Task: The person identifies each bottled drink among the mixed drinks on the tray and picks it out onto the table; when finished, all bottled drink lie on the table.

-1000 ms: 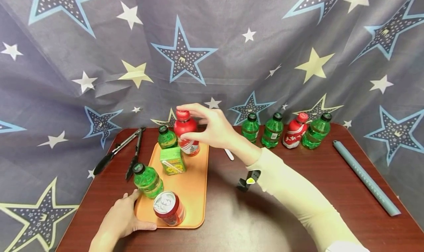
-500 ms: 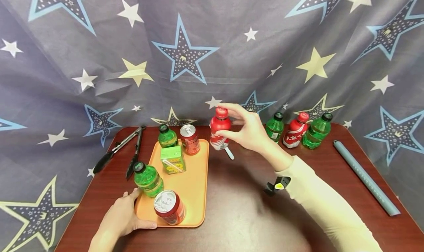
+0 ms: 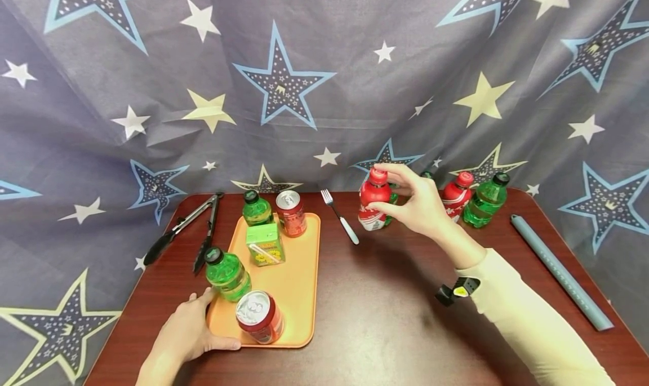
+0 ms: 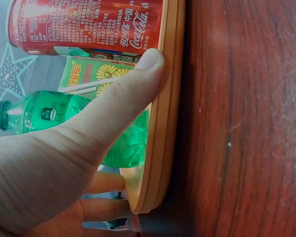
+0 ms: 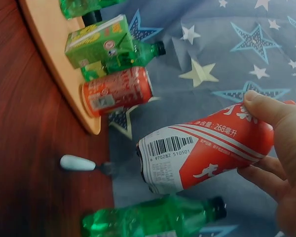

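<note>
1. Your right hand (image 3: 418, 205) has carried the red bottle (image 3: 373, 199) farther rightward from the tray (image 3: 299, 287) since the earlier frame.
2. This bottle is now right of the tray, above the table (image 3: 375, 318), its long axis nearly upright; your right thumb and fingers pinch it, palm on its right.
3. Your left hand (image 3: 183, 331), farther from the bottle, spreads straight fingers around the tray's near-left corner.
4. Between tray and bottle lies the fork (image 3: 348, 230).

On the desk (image 3: 380, 329) I see tongs (image 3: 173, 235), a fork (image 3: 347, 228) and a grey-blue bar (image 3: 560, 273); a starry curtain (image 3: 355, 104) hangs behind.
</note>
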`<state>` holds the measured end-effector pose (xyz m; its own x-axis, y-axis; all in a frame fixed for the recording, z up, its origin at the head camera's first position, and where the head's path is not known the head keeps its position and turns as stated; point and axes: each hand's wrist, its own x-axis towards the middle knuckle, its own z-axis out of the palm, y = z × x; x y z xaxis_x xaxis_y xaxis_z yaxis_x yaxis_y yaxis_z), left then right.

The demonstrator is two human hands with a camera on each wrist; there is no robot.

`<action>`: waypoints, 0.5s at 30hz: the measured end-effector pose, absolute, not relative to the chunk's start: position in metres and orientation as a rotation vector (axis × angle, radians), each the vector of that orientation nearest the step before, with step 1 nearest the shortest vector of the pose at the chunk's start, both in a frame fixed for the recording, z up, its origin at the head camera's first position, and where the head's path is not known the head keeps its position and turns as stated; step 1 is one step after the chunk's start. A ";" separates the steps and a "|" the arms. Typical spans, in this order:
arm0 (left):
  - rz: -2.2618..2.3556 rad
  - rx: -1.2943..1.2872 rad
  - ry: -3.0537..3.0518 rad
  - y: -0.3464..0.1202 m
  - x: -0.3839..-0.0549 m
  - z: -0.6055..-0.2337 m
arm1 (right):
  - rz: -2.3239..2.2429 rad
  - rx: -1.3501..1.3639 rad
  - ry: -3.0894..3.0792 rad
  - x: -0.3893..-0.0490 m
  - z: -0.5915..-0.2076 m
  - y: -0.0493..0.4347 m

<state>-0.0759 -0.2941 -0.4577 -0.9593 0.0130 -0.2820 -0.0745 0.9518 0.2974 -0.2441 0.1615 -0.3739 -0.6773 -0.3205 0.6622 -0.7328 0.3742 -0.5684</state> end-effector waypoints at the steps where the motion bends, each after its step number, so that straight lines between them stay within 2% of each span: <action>1: 0.443 -0.044 2.824 -0.294 -0.076 -0.458 | 1.234 0.897 -2.204 -0.244 -0.376 0.165; 15: 0.430 -0.052 2.843 -0.295 -0.074 -0.458 | 1.299 0.743 -2.266 -0.241 -0.409 0.195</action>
